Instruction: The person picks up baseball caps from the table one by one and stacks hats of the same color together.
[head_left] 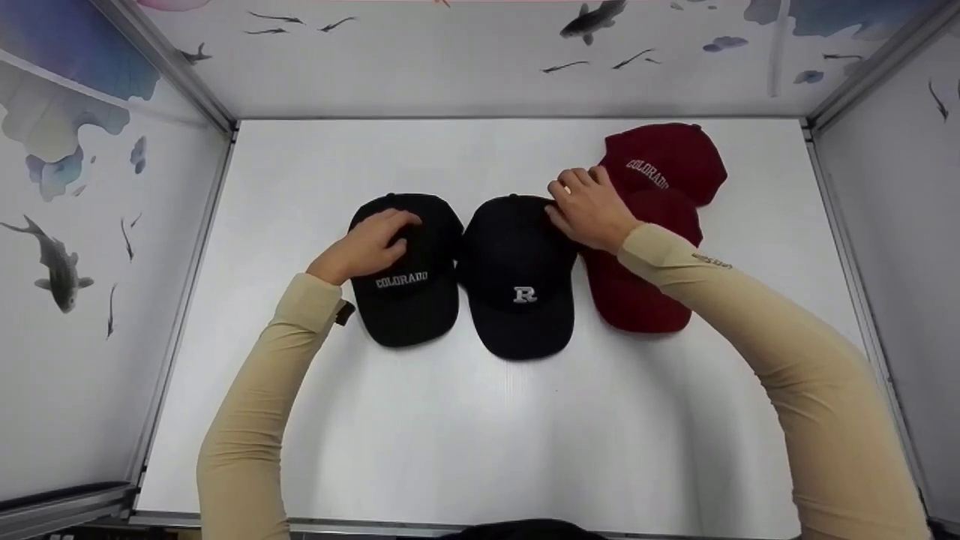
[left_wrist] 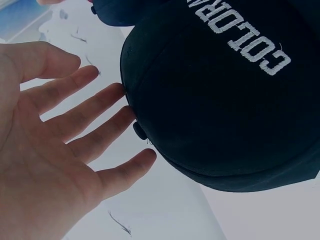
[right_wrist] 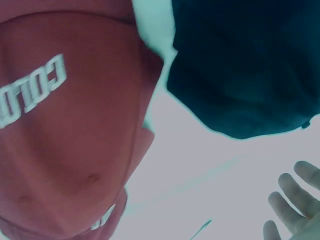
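Note:
Two dark baseball caps lie side by side, brims toward me. My left hand [head_left: 367, 244] is over the crown of the left one, a black cap [head_left: 405, 319] lettered COLORADO. In the left wrist view that hand [left_wrist: 65, 125] has its fingers spread at the crown's edge; whether they touch it I cannot tell. My right hand [head_left: 592, 208] is above the upper right side of the dark cap with an R [head_left: 517, 251]. Its loosely bent fingers [right_wrist: 295, 200] appear apart from the dark cap [right_wrist: 245, 70] in the right wrist view, holding nothing.
Right of the R cap lies a red cap [head_left: 637, 304], partly hidden by my right forearm. Behind it, a second red cap [head_left: 667, 154] lettered COLORADO is turned at an angle and overlaps it. White panels with painted fish [head_left: 450, 75] wall the white table [head_left: 487, 435].

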